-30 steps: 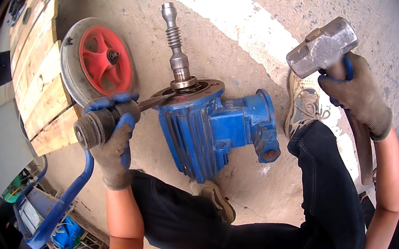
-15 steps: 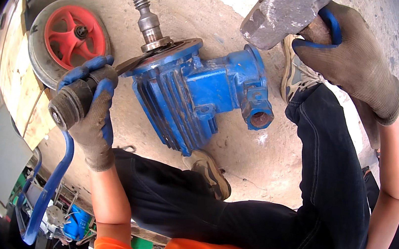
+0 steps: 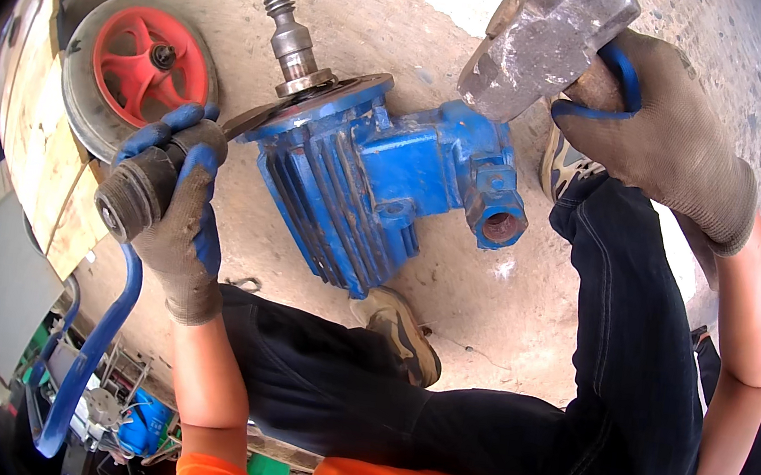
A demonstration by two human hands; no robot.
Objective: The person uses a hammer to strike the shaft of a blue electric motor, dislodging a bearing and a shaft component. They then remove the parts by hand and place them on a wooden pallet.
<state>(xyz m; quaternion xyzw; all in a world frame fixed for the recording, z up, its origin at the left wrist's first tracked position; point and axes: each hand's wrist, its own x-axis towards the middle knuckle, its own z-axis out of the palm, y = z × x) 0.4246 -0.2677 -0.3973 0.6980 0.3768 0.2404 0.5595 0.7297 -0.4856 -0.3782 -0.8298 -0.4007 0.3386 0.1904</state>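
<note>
My left hand (image 3: 176, 241), in a grey glove with blue fingers, is closed round the thick black handle of a chisel (image 3: 131, 195). Its flat blade meets the flange edge of a blue electric motor (image 3: 338, 194) lying on the floor. From that flange a bare steel shaft (image 3: 289, 36) with a worm thread sticks out, away from me. My right hand (image 3: 673, 136), gloved alike, grips the wooden handle of a heavy hammer (image 3: 551, 45). The scuffed steel head is raised over the motor's far right end and hides part of it. Both feet flank the motor.
A red-hubbed wheel (image 3: 97, 70) with a grey tyre is just beyond my left hand. Wooden boards (image 3: 43, 158) run along the left side. A bent blue tube (image 3: 89, 363) and a blue object (image 3: 146, 422) among metal parts sit at the lower left.
The hammer and my right hand have come slightly lower, toward me. My left hand keeps the chisel against the flange. The whole view has shifted a little.
</note>
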